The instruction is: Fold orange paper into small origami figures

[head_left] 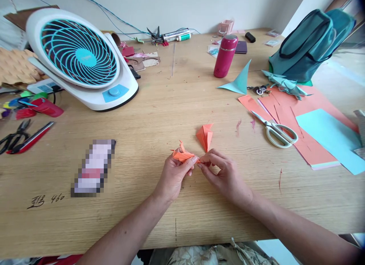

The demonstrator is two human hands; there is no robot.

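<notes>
Two hands on one piece: your left hand (173, 176) pinches the folded orange paper (182, 156) between thumb and fingers; your right hand (226, 175) has thumb and fingertips pressed together at its narrow end. Paper sits low over the surface (137, 139), front middle. Step looks like shaping or creasing that end; the next move likely calls for a steady left hold and light, exact right fingertip pressure, or the thin paper may crumple. A second orange folded piece (205, 136) lies just beyond your fingers.

Surface: wood-grained, some reddish marks. To your right, white-handled scissors (278, 134) on orange sheets (316, 149), light-blue sheet (327, 130) alongside, teal bag (302, 48) behind. Magenta bottle (225, 56) farther back. White fan (119, 96) left, pixelated flat item (93, 168) nearer you. Pale wall (205, 8) behind.
</notes>
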